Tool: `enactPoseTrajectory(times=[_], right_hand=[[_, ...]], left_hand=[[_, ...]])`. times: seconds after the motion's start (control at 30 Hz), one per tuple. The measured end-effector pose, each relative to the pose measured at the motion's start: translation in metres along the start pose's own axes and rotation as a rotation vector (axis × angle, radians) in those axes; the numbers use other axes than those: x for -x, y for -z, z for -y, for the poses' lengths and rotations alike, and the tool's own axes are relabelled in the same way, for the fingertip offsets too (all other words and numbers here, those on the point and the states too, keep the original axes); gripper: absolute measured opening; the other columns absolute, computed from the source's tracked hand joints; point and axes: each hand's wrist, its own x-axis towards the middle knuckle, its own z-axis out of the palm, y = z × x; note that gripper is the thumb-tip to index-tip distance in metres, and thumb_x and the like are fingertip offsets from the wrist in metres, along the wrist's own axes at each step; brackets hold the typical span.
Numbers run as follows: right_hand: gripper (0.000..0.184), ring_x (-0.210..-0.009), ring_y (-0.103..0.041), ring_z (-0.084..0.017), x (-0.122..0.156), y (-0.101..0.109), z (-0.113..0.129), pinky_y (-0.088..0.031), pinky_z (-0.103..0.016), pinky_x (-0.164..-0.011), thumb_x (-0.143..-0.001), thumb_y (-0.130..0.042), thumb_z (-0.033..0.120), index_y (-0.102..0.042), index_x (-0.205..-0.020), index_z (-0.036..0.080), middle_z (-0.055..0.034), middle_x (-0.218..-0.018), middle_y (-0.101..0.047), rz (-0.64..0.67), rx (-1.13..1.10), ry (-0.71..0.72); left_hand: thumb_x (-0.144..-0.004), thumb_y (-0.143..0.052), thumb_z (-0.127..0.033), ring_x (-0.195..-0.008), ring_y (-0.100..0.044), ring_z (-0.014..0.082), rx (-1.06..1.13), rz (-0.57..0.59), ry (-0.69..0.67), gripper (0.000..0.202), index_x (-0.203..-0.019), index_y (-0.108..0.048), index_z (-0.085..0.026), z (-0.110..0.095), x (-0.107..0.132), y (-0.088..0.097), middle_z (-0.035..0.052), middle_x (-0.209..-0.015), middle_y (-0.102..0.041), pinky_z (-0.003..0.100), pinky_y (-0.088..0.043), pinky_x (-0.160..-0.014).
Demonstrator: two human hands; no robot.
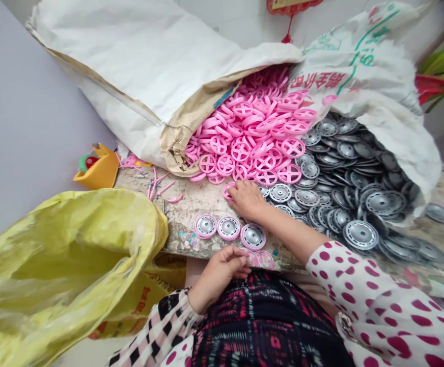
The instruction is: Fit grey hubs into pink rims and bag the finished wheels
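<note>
My right hand (pixel 247 200) reaches forward to the edge of a heap of pink plastic wheel rims (pixel 258 132) and closes on one pink rim (pixel 227 190) lying on the table. My left hand (pixel 224 265) rests near the table's front edge with its fingers curled over a pink and silver wheel (pixel 262 259). Three assembled wheels (pixel 228 228), silver discs set in pink rims, lie in a row between my hands. A pile of silver hubcap discs (pixel 354 188) spreads to the right of my right arm.
A large white woven sack (pixel 145 66) spills the pink rims, and a second printed sack (pixel 375 76) holds the silver discs. An open yellow plastic bag (pixel 65 255) stands at the lower left. A yellow toy piece (pixel 98 171) and pink scraps (pixel 157 186) lie on the worn table (pixel 191 204).
</note>
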Motion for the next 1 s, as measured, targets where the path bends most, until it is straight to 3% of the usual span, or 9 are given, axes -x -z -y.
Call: enactPoseTrajectory(times=[0.27,0.4,0.5,0.6,0.67,0.8,0.9,1.0], right_hand=[[0.026,-0.098,-0.052,-0.027,-0.009,-0.005,0.004,-0.039,-0.038,-0.080,-0.091,-0.048,0.025,-0.069,-0.101,0.014,-0.0164,-0.107,-0.058,0.024,-0.061,-0.018],[0.025,-0.097,-0.051,-0.025,0.004,0.004,-0.002,-0.040,-0.037,-0.081,-0.092,-0.047,0.030,-0.067,-0.097,0.015,-0.0141,-0.104,-0.056,-0.032,-0.124,-0.029],[0.017,-0.093,-0.051,-0.022,0.037,0.011,-0.010,-0.042,-0.034,-0.081,-0.091,-0.049,0.028,-0.062,-0.090,0.017,-0.0092,-0.097,-0.053,-0.163,-0.372,-0.032],[0.016,-0.087,-0.052,-0.020,0.091,0.014,-0.018,-0.043,-0.034,-0.079,-0.092,-0.047,0.030,-0.058,-0.090,0.019,-0.0064,-0.093,-0.052,-0.281,-0.585,-0.030],[0.016,-0.089,-0.051,-0.021,0.130,0.012,-0.022,-0.043,-0.034,-0.079,-0.093,-0.046,0.029,-0.058,-0.093,0.019,-0.0081,-0.096,-0.052,-0.314,-0.517,-0.034],[0.019,-0.090,-0.049,-0.025,0.190,-0.002,-0.026,-0.038,-0.038,-0.077,-0.091,-0.046,0.019,-0.063,-0.101,0.017,-0.0126,-0.101,-0.056,-0.280,-0.097,-0.042],[0.019,-0.089,-0.048,-0.026,0.208,-0.012,-0.028,-0.036,-0.039,-0.077,-0.088,-0.050,0.014,-0.066,-0.099,0.017,-0.0129,-0.103,-0.059,-0.228,0.064,-0.022],[0.018,-0.088,-0.049,-0.025,0.213,-0.019,-0.031,-0.036,-0.038,-0.077,-0.088,-0.054,0.016,-0.067,-0.099,0.020,-0.0115,-0.104,-0.061,-0.245,0.066,-0.020]], left_hand=[[-0.066,-0.074,-0.037,-0.073,-0.063,0.0148,0.006,-0.009,-0.003,0.035,-0.088,-0.058,-0.015,0.000,0.001,0.000,0.0043,-0.079,-0.064,0.028,-0.048,-0.073],[-0.065,-0.075,-0.038,-0.073,-0.063,0.0149,0.018,-0.003,-0.010,0.036,-0.087,-0.058,-0.015,0.002,0.000,0.002,0.0042,-0.080,-0.064,0.029,-0.048,-0.073],[-0.065,-0.076,-0.038,-0.074,-0.062,0.0153,0.018,0.003,-0.016,0.036,-0.087,-0.059,-0.015,0.001,-0.001,0.002,0.0042,-0.080,-0.064,0.029,-0.047,-0.074],[-0.065,-0.075,-0.038,-0.076,-0.062,0.0156,0.007,0.019,-0.019,0.035,-0.086,-0.059,-0.015,0.000,-0.002,0.001,0.0042,-0.081,-0.064,0.030,-0.047,-0.075],[-0.066,-0.075,-0.037,-0.076,-0.062,0.0156,-0.003,0.032,-0.013,0.034,-0.086,-0.060,-0.015,-0.001,-0.003,-0.001,0.0040,-0.081,-0.064,0.030,-0.047,-0.076],[-0.068,-0.073,-0.036,-0.078,-0.062,0.0157,-0.047,0.058,-0.003,0.031,-0.086,-0.060,-0.015,-0.003,-0.005,-0.008,0.0041,-0.084,-0.064,0.031,-0.046,-0.078],[-0.068,-0.072,-0.035,-0.078,-0.061,0.0156,-0.113,0.071,-0.009,0.029,-0.087,-0.060,-0.015,-0.004,-0.007,-0.014,0.0033,-0.085,-0.064,0.031,-0.046,-0.079],[-0.070,-0.071,-0.035,-0.079,-0.061,0.0152,-0.169,0.090,-0.022,0.029,-0.087,-0.059,-0.015,-0.004,-0.008,-0.018,0.0027,-0.085,-0.063,0.032,-0.047,-0.080]])
